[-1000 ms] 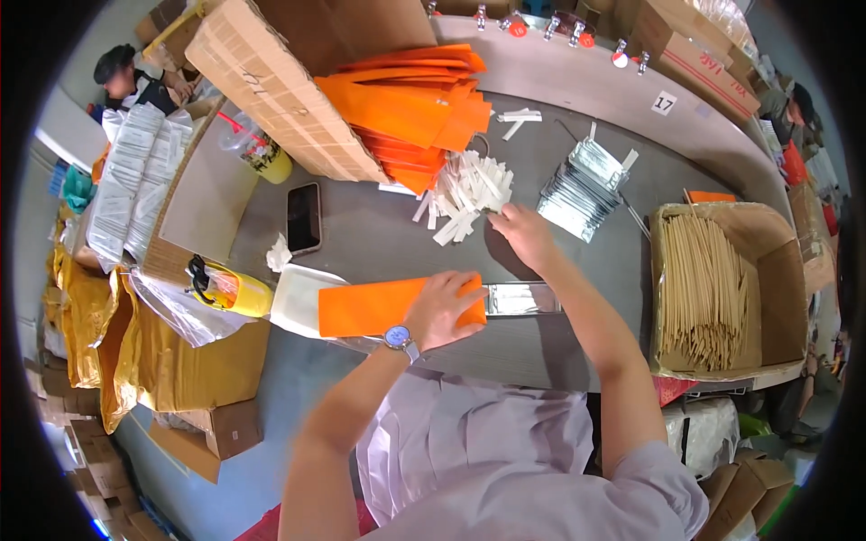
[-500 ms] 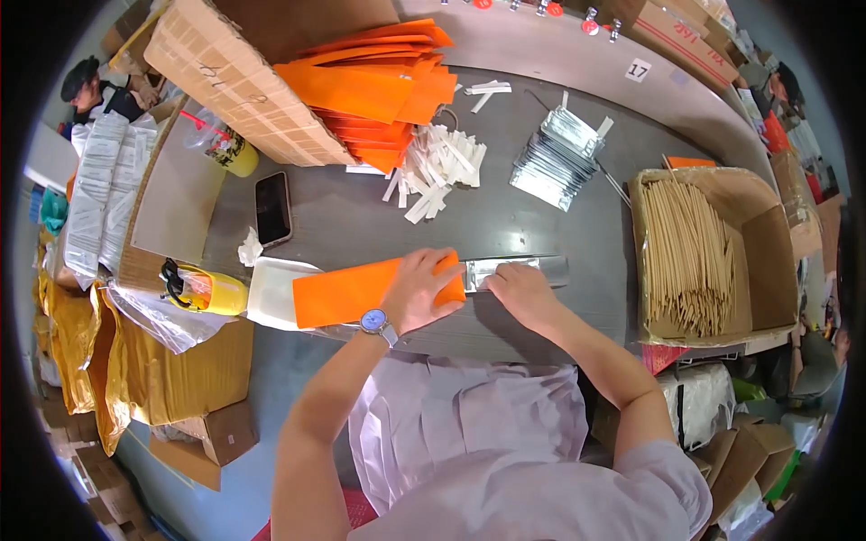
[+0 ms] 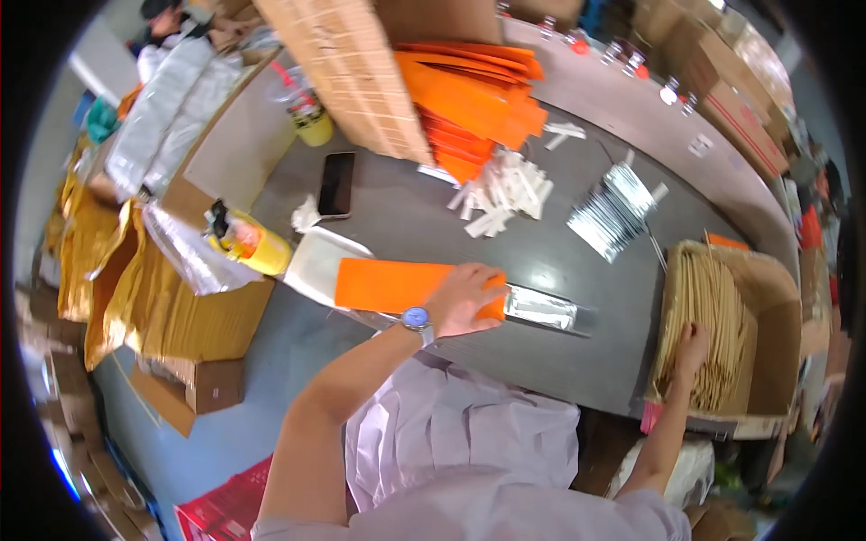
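My left hand (image 3: pixel 462 299), with a watch on its wrist, lies spread over the right end of an orange sheet (image 3: pixel 383 284) on the table. Out from under that end sticks a silver foil strip (image 3: pixel 541 308) on a darker flat strip. The sheet's left end overlaps a white tray-like piece (image 3: pixel 327 257). Off to the right, my right hand (image 3: pixel 693 350) is among thin wooden sticks (image 3: pixel 713 298) in an open cardboard box (image 3: pixel 778 325). Its fingers are curled closed, and whatever is between them is hidden.
Behind are a stack of orange sheets (image 3: pixel 469 81) by a tall cardboard piece (image 3: pixel 361 81), loose white strips (image 3: pixel 510 189) and stacked foil pieces (image 3: pixel 613 212). A phone (image 3: pixel 337 185), drink cup (image 3: pixel 311 122) and yellow container (image 3: pixel 257 243) stand left. A co-worker (image 3: pixel 171 22) is far left.
My right hand has left the foil strip and moved right into the stick box. My left hand stays on the orange sheet. The whole view has shifted and tilted.
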Motion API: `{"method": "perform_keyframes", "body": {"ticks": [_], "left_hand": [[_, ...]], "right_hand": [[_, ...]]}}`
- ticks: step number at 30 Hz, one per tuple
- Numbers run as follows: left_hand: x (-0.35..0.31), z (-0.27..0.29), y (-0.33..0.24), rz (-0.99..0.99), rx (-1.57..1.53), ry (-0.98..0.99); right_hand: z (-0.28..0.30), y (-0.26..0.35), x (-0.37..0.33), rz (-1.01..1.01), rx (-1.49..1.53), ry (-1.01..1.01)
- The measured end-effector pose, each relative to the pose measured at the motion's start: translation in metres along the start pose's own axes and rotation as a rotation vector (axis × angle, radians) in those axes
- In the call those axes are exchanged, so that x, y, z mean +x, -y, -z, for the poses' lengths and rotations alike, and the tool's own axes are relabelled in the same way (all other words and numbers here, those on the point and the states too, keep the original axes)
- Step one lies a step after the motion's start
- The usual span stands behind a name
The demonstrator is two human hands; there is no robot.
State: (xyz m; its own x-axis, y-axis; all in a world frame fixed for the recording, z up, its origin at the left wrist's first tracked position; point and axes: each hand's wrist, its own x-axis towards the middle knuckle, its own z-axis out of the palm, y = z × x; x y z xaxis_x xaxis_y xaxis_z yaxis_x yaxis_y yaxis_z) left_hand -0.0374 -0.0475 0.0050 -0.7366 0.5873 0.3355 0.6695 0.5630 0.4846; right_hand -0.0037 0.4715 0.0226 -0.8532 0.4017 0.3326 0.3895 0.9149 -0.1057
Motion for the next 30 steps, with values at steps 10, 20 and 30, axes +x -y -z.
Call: {"method": "perform_keyframes", "body": {"ticks": [10,20,30], "left_hand": [[-0.004,-0.005,-0.001,-0.011,-0.006,-0.015],[0.000,-0.002,-0.001,-0.002,-0.013,0.015],[0.001,-0.005,0.001,0.007,-0.016,0.030]], "right_hand": [[0.017,0.009,0.025,-0.123,-0.104,0.229],[-0.006,-0.065,0.043,-0.461,0.905,-0.038],[-0.034,-0.023,-0.034,-0.620,1.306,0.038]]}}
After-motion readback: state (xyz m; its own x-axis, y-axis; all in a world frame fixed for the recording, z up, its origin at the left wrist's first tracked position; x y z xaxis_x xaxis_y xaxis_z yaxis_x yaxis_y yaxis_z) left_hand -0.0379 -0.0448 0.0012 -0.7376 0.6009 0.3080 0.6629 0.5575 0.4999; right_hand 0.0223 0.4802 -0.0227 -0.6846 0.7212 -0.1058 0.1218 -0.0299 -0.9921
